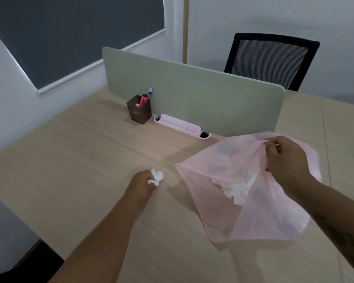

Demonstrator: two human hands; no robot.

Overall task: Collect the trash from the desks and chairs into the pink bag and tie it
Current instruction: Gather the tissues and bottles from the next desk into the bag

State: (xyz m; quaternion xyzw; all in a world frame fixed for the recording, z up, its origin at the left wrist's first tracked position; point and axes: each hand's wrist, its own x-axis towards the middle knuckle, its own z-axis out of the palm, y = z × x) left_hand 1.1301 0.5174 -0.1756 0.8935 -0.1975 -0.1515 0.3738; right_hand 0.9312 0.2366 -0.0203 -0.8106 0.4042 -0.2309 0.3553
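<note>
Desk (80, 160): pale wood top, divided by a grey-green panel (192, 94). A black mesh chair (272, 60) stands behind the panel on the far side.

Pink bag (243, 217): hangs over the right part of the desk, with its slack mouth sagging towards the left. Crumpled white paper (237, 188) shows through the thin film, so some trash is already inside.

Right hand (284, 158): fingers pinched on a gather of the bag's rim at the top, bearing the bag's whole weight.

Left hand (143, 180): fingers curled round a crumpled white tissue (157, 176), low over the desk, left of the bag's mouth and apart from it.

Assessment: the step in hand appears to be dropping this tissue into the bag. With the rim held at a single point the mouth is narrow and the near lip may fold shut. Recommended:
- Lift and tilt the rim so that the opening faces the left hand.
- Carry the wad over the lip.
- Loosen the fingers only once the tissue is well inside.

Risk: a loose tail of tissue may catch the film and fall back onto the desk.

The pen holder (138, 111) and pink tray (180, 124) by the panel are judged not to be trash and should be left
</note>
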